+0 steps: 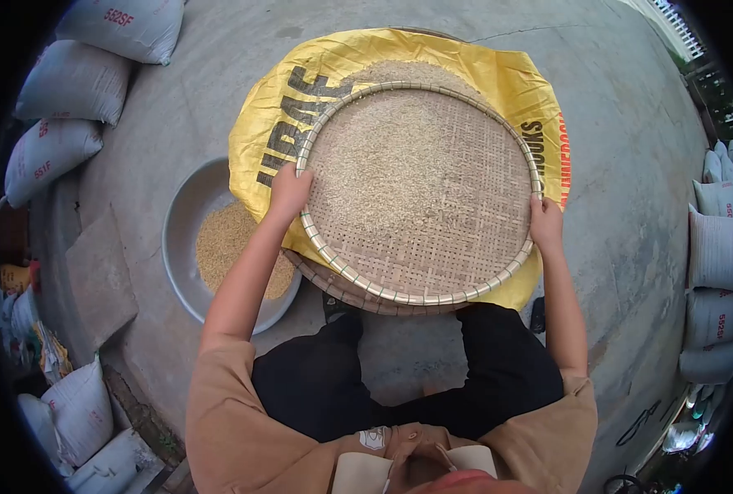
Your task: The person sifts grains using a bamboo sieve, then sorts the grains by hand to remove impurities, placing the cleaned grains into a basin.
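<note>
A round woven bamboo tray (432, 259) is held up by its rim between my hands. Pale grain (391, 169) lies spread over its upper left and middle. My left hand (290, 194) is closed on the left rim, and my right hand (546, 222) grips the right rim. Beneath is a yellow printed sack (255, 136), with more pale grain (420, 74) showing past the tray's far edge. The edge of another woven tray (333, 284) shows underneath, close to my knees.
A metal basin (177, 267) of golden grain (228, 239) stands on the concrete floor, left of the trays. Full white sacks (78, 78) are piled at the upper left, others (78, 412) at the lower left. More sacks (716, 247) line the right side.
</note>
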A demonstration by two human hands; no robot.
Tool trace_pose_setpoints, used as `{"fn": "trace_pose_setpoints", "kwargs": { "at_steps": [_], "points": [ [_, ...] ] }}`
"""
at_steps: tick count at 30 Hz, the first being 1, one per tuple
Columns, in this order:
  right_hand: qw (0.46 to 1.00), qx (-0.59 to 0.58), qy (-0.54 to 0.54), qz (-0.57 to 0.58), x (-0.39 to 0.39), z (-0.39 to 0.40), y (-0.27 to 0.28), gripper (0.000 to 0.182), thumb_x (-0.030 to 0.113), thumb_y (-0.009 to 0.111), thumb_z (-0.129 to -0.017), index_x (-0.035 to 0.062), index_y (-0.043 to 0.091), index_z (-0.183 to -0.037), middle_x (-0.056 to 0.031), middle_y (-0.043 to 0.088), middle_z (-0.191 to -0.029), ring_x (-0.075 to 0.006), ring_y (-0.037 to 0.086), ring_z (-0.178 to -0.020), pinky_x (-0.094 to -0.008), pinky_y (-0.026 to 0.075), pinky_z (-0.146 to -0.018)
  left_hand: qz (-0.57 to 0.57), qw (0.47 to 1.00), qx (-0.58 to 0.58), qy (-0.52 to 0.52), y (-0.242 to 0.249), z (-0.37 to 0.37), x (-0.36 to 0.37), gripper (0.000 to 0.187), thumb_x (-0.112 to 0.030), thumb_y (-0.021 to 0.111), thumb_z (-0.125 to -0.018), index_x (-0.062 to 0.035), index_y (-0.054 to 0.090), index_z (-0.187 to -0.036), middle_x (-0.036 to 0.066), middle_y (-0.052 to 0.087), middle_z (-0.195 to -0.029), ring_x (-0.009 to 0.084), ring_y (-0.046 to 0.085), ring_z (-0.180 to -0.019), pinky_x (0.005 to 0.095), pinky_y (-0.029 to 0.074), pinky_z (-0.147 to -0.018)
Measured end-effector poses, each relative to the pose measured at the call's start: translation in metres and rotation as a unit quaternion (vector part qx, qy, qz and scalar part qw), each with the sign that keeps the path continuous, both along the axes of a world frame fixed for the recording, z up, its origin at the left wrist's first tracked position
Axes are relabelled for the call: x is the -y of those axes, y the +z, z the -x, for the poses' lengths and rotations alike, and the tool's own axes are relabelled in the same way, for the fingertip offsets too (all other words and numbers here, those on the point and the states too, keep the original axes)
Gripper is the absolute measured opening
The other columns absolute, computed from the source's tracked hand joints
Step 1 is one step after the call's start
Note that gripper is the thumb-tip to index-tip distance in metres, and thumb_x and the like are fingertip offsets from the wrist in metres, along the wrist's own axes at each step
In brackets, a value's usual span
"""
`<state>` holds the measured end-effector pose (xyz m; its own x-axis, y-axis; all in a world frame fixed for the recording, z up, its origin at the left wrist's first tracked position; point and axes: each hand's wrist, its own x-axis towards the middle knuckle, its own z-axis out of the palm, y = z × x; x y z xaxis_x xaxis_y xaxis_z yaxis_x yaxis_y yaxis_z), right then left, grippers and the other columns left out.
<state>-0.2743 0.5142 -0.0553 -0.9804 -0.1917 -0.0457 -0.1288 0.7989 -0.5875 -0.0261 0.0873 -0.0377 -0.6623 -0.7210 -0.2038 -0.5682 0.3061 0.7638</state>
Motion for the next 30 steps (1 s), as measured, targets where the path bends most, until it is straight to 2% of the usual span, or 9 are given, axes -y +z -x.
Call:
{"fn": "trace_pose_setpoints", "kwargs": {
  "at_steps": [4,5,8,10,12,14,18,23,30],
  "points": [
    [0.999,0.020,-0.024,0.033,-0.003,0.008,-0.001,0.042,0.034,0.051,-0.090,-0.0065,0.062,-0.094,-0.0223,0.064,-0.083,-0.0330,0.063,-0.078,-0.0399,0.047,-0.072,0.055,0.990,0.040,-0.120,0.028,-0.003,-0.055,0.027,-0.020,0.057,-0.080,0.0064,0.055,-0.080,0.022,0.062,-0.080,0.0321,0.062,-0.073,0.0400,0.049,-0.068],
    [0.999,0.001,-0.026,0.023,-0.002,0.006,-0.001,0.042,0.034,0.051,-0.090,-0.0064,0.062,-0.095,-0.0216,0.064,-0.082,-0.0320,0.063,-0.077,-0.0392,0.047,-0.071,0.077,0.991,0.049,-0.103,0.013,-0.002,-0.041,0.027,-0.023,0.059,-0.082,0.0036,0.057,-0.085,0.013,0.060,-0.074,0.0208,0.058,-0.068,0.0343,0.046,-0.064],
    [0.999,-0.050,0.006,0.016,0.024,-0.016,0.013,0.041,0.033,0.052,-0.090,-0.0060,0.062,-0.094,-0.0190,0.064,-0.079,-0.0293,0.063,-0.073,-0.0371,0.047,-0.068,0.007,0.998,-0.011,0.055,0.001,-0.004,0.015,0.033,-0.027,0.064,-0.079,0.0042,0.056,-0.083,0.011,0.058,-0.072,0.0199,0.056,-0.065,0.0321,0.045,-0.062],
    [0.998,-0.003,0.039,0.041,0.025,-0.018,0.014,0.039,0.032,0.052,-0.090,-0.0056,0.062,-0.091,-0.0181,0.064,-0.076,-0.0292,0.062,-0.071,-0.0368,0.047,-0.067,0.013,0.997,-0.053,0.053,0.008,-0.011,0.002,0.034,-0.026,0.062,-0.079,0.0065,0.055,-0.086,0.023,0.061,-0.080,0.0309,0.060,-0.075,0.0400,0.047,-0.069],
    [0.999,0.021,0.012,0.022,0.014,-0.001,0.008,0.038,0.032,0.052,-0.090,-0.0052,0.062,-0.091,-0.0184,0.064,-0.076,-0.0308,0.062,-0.072,-0.0376,0.047,-0.067,0.074,0.989,0.055,-0.119,0.041,-0.013,-0.039,0.031,-0.021,0.056,-0.082,0.0075,0.055,-0.095,0.021,0.062,-0.083,0.0309,0.063,-0.075,0.0398,0.049,-0.070],
    [0.999,0.006,-0.018,-0.035,0.014,-0.005,0.017,0.038,0.032,0.052,-0.089,-0.0052,0.062,-0.090,-0.0192,0.064,-0.077,-0.0320,0.062,-0.072,-0.0389,0.047,-0.067,0.080,0.989,0.042,-0.119,0.008,-0.010,-0.012,0.032,-0.021,0.057,-0.082,0.0077,0.055,-0.097,0.020,0.063,-0.084,0.0298,0.063,-0.074,0.0380,0.050,-0.068],
    [0.999,0.013,0.027,0.011,0.018,-0.026,0.017,0.038,0.031,0.052,-0.089,-0.0055,0.061,-0.088,-0.0202,0.064,-0.077,-0.0338,0.062,-0.072,-0.0412,0.047,-0.068,-0.058,0.998,-0.020,0.018,-0.021,-0.018,0.020,0.036,-0.024,0.066,-0.075,0.0065,0.056,-0.092,0.016,0.063,-0.080,0.0223,0.062,-0.068,0.0325,0.049,-0.061],
    [0.998,0.057,0.036,-0.007,-0.011,-0.003,0.000,0.033,0.027,0.058,-0.088,-0.0052,0.060,-0.092,-0.0162,0.063,-0.073,-0.0220,0.059,-0.065,-0.0328,0.046,-0.062,-0.055,0.989,0.014,-0.138,-0.028,-0.026,-0.009,0.036,-0.020,0.070,-0.074,0.0054,0.058,-0.096,0.011,0.064,-0.077,0.0172,0.062,-0.067,0.0304,0.050,-0.060],
    [0.992,0.013,0.081,-0.092,0.004,-0.032,-0.008,0.036,0.035,0.054,-0.089,0.0006,0.059,-0.098,-0.0157,0.063,-0.077,-0.0290,0.060,-0.067,-0.0370,0.047,-0.065,-0.014,0.972,0.164,-0.170,-0.002,-0.024,0.005,0.042,-0.028,0.072,-0.075,0.0054,0.060,-0.096,0.015,0.065,-0.081,0.0215,0.064,-0.069,0.0320,0.051,-0.064]
  ]
}}
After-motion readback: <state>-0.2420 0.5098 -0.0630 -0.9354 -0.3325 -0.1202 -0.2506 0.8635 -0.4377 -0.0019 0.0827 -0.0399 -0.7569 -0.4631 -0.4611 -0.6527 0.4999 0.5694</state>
